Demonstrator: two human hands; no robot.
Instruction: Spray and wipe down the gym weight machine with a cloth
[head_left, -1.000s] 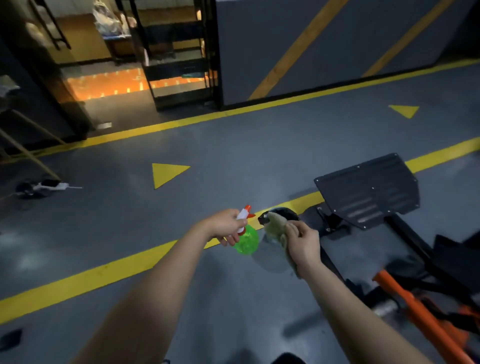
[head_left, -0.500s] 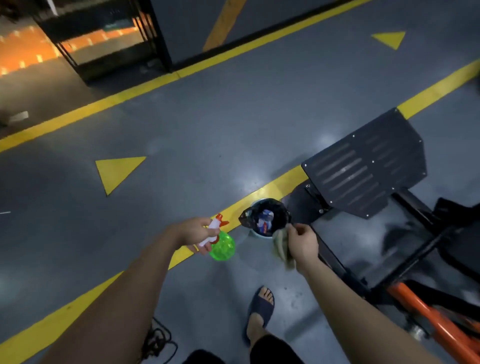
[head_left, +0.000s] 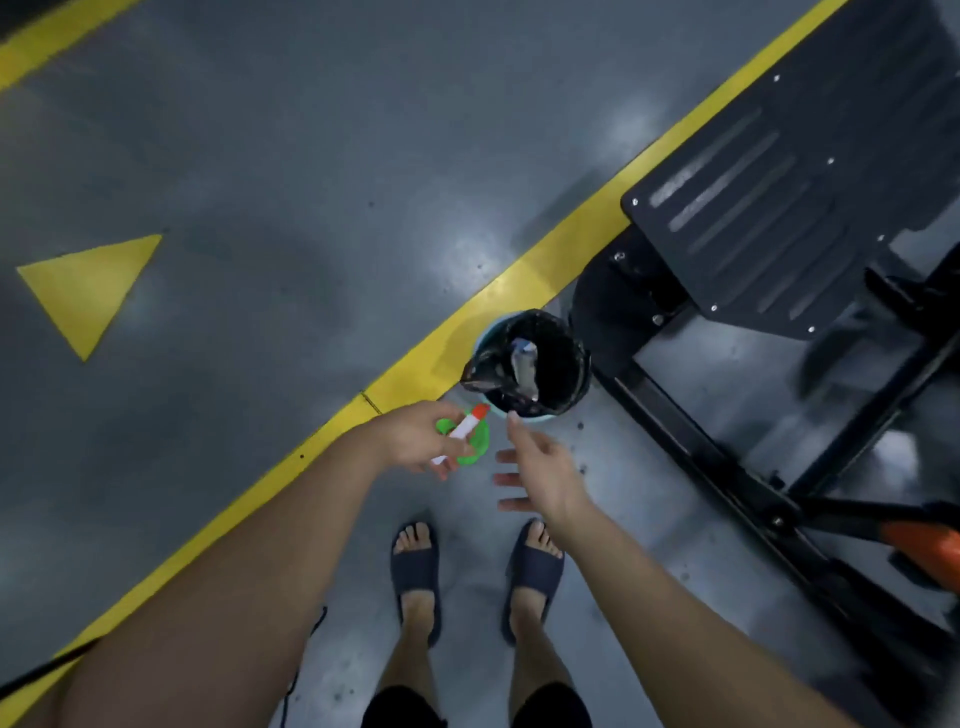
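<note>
Head view, looking straight down at the floor. My left grip (head_left: 410, 441) is curled round the neck of the spray bottle (head_left: 480, 444), a green body with a white trigger and red nozzle, held just above the floor and close to the near rim of the bin (head_left: 569, 358). My right grip (head_left: 545, 478) is wide, fingers straight and spread, holding nothing; it hovers just beside the bottle, its uppermost fingertip near the bin's edge. The bin has a pale rim and a black liner and contains crumpled litter that I cannot identify. It stands beside the yellow line (head_left: 519, 291) painted across the grey floor (head_left: 311, 182). The weight machine (head_left: 675, 436) occupies the right of the frame: a black ribbed footplate (head_left: 779, 182) above, dark frame rails running diagonally below it, and an orange part (head_left: 924, 545) at the right edge. A yellow triangle (head_left: 88, 291) marks the floor at left. My feet, in dark slides (head_left: 415, 569), stand below both grips.
</note>
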